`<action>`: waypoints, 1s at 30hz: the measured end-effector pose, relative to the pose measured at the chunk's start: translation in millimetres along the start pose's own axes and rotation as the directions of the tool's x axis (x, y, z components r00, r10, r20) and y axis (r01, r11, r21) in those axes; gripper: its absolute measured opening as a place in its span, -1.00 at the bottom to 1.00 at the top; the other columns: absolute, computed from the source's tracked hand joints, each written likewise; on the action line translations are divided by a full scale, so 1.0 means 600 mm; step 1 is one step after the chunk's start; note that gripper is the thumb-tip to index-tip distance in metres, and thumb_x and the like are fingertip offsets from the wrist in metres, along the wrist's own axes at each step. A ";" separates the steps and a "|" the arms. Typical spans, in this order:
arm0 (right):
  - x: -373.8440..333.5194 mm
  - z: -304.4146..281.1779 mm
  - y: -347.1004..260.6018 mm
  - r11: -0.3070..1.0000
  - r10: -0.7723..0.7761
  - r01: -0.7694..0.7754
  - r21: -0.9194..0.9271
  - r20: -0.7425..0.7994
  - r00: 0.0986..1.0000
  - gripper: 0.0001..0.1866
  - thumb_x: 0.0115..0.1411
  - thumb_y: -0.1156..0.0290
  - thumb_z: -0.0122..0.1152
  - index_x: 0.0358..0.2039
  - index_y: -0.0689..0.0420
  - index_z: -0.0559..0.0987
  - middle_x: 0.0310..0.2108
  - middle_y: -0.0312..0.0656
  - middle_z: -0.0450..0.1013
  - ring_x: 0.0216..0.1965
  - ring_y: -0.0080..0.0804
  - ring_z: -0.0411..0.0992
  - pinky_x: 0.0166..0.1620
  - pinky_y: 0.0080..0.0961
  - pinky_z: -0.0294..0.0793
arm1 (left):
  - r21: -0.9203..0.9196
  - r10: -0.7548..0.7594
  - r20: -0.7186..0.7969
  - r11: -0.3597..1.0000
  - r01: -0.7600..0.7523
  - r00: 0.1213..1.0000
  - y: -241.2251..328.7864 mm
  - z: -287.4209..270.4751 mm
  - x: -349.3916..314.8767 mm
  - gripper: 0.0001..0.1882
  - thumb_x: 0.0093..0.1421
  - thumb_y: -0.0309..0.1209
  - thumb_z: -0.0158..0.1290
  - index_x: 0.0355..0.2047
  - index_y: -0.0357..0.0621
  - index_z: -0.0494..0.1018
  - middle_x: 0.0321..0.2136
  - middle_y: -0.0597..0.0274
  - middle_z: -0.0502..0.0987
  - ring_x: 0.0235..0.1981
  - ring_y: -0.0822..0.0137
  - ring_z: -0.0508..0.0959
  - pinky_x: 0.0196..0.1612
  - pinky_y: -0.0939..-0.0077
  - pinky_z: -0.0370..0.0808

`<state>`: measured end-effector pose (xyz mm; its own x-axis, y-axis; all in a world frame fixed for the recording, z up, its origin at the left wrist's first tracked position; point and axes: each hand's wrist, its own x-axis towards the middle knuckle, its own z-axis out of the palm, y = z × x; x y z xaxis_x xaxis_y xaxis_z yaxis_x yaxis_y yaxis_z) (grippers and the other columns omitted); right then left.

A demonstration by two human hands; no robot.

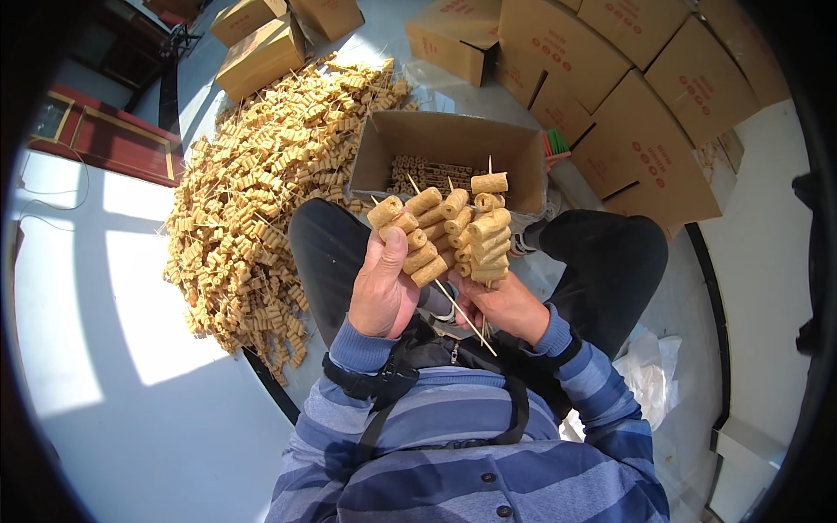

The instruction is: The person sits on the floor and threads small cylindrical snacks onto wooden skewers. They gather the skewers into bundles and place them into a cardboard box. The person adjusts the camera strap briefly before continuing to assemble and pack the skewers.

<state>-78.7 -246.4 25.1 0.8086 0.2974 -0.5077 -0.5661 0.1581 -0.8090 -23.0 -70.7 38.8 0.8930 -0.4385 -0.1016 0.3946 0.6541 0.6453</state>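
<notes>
My left hand (pixel 385 283) is closed around skewers threaded with tan, hollow, tube-shaped rolls (pixel 420 244), its thumb pressed on the front rolls. Beside it, my right hand (pixel 508 307) grips another bunch of these skewers (pixel 490 240) from below. The two bunches meet in the middle, so I cannot tell exactly which skewers each hand bears. Pointed tips stick up, and bare stick ends (pixel 466 319) slant down below the hands. Just beyond stands an open cardboard box (pixel 453 131) with rows of similar skewers (pixel 418 166) inside.
A big heap of loose skewers (pixel 253 209) covers the floor on the left. Stacked cardboard boxes (pixel 628 144) line the far right, and more boxes (pixel 261 57) stand behind the heap. White plastic (pixel 649 375) lies by my right knee. A green-and-red object (pixel 556 144) sits beside the open box.
</notes>
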 end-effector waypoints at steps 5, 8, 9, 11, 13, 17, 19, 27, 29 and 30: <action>0.001 0.006 0.004 0.993 -0.046 0.048 -0.108 0.020 0.999 -0.64 0.46 0.11 0.04 -0.19 0.21 0.49 -0.63 -0.29 0.44 -0.63 -0.57 0.40 -0.55 -0.58 0.40 | 0.075 -0.021 -0.043 0.997 0.024 0.999 -0.016 0.007 0.008 -0.43 0.48 -0.19 -0.12 0.33 -0.17 -0.03 0.27 0.06 0.21 0.31 0.15 0.28 0.35 0.12 0.26; 0.000 0.001 0.001 0.995 0.007 0.000 -0.103 0.067 0.998 -0.62 0.46 0.08 0.02 -0.22 0.20 0.48 -0.63 -0.29 0.45 -0.63 -0.59 0.40 -0.55 -0.60 0.40 | 0.150 0.018 -0.033 0.989 -0.013 0.999 -0.016 0.004 0.008 -0.40 0.48 -0.19 -0.11 0.36 -0.14 -0.07 0.25 0.08 0.22 0.30 0.17 0.28 0.33 0.13 0.29; 0.000 0.000 0.000 0.995 0.030 -0.023 -0.098 0.076 0.997 -0.61 0.46 0.07 0.01 -0.23 0.20 0.48 -0.63 -0.29 0.45 -0.63 -0.59 0.40 -0.55 -0.61 0.40 | 0.141 0.012 -0.042 0.990 -0.005 0.999 -0.016 0.003 0.008 -0.40 0.48 -0.21 -0.11 0.37 -0.13 -0.07 0.25 0.09 0.22 0.30 0.17 0.29 0.32 0.14 0.31; -0.001 -0.001 -0.001 0.994 0.050 -0.042 -0.099 0.081 0.995 -0.59 0.48 0.05 -0.03 -0.20 0.20 0.47 -0.62 -0.29 0.46 -0.62 -0.60 0.40 -0.54 -0.63 0.40 | 0.106 0.021 -0.035 0.994 -0.017 0.999 -0.016 -0.001 0.006 -0.40 0.48 -0.24 -0.11 0.39 -0.10 -0.09 0.23 0.11 0.23 0.28 0.17 0.30 0.31 0.14 0.33; -0.002 -0.003 -0.002 0.995 0.032 -0.023 -0.094 0.089 0.996 -0.57 0.49 0.03 -0.08 -0.15 0.21 0.46 -0.60 -0.29 0.46 -0.61 -0.60 0.41 -0.54 -0.64 0.40 | 0.063 -0.006 -0.064 0.998 0.010 0.998 -0.012 -0.007 0.006 -0.41 0.48 -0.28 -0.13 0.40 -0.08 -0.09 0.23 0.11 0.24 0.27 0.17 0.31 0.30 0.14 0.35; -0.002 -0.016 -0.009 1.000 -0.005 0.006 -0.012 0.049 0.999 -0.54 0.50 0.02 -0.14 -0.05 0.23 0.42 -0.57 -0.29 0.46 -0.58 -0.61 0.42 -0.53 -0.65 0.40 | 0.110 0.048 -0.115 0.993 -0.035 0.992 0.015 -0.026 0.014 -0.47 0.46 -0.30 -0.12 0.35 -0.10 0.03 0.07 0.13 0.36 0.01 0.27 0.47 0.08 0.20 0.54; 0.000 -0.021 -0.013 0.999 -0.014 0.013 -0.029 -0.039 0.999 -0.56 0.52 0.06 -0.18 -0.13 0.23 0.44 -0.69 -0.32 0.36 -0.68 -0.58 0.35 -0.56 -0.64 0.35 | 0.174 0.100 -0.157 0.982 -0.072 0.983 0.023 -0.031 0.015 -0.49 0.45 -0.29 -0.09 0.31 -0.14 0.09 0.01 0.13 0.39 -0.07 0.28 0.49 0.00 0.25 0.56; -0.007 -0.034 -0.020 0.947 -0.024 -0.058 0.315 0.250 0.968 -0.49 0.52 -0.04 -0.25 -0.14 0.19 0.45 -0.78 -0.40 0.08 -0.80 -0.55 0.11 -0.66 -0.60 0.16 | -0.177 -0.044 -0.147 0.984 0.018 0.988 -0.004 -0.028 0.006 -0.53 0.36 -0.30 -0.11 0.21 -0.23 0.25 -0.10 0.02 0.48 -0.13 0.14 0.52 -0.07 0.25 0.51; -0.007 -0.034 -0.015 0.926 -0.027 -0.095 0.366 0.314 0.949 -0.46 0.53 -0.05 -0.32 -0.13 0.18 0.46 -0.78 -0.40 0.08 -0.79 -0.57 0.10 -0.66 -0.61 0.16 | -0.207 -0.089 -0.143 0.977 0.058 0.986 -0.005 -0.026 0.003 -0.47 0.33 -0.27 -0.11 0.26 -0.23 0.23 -0.10 0.03 0.48 -0.13 0.13 0.51 -0.05 0.26 0.50; -0.005 -0.034 -0.014 0.911 -0.036 -0.111 0.397 0.343 0.938 -0.45 0.53 -0.05 -0.36 -0.12 0.17 0.46 -0.79 -0.40 0.08 -0.79 -0.57 0.10 -0.66 -0.62 0.16 | -0.217 -0.111 -0.139 0.973 0.079 0.984 -0.005 -0.025 0.002 -0.43 0.31 -0.26 -0.11 0.28 -0.23 0.22 -0.10 0.03 0.48 -0.12 0.12 0.51 -0.04 0.27 0.50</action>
<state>-73.0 -268.0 26.9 0.7239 0.5969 -0.3460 -0.6690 0.4847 -0.5634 -19.9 -63.8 25.3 0.8651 -0.4186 -0.2764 0.5015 0.7355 0.4556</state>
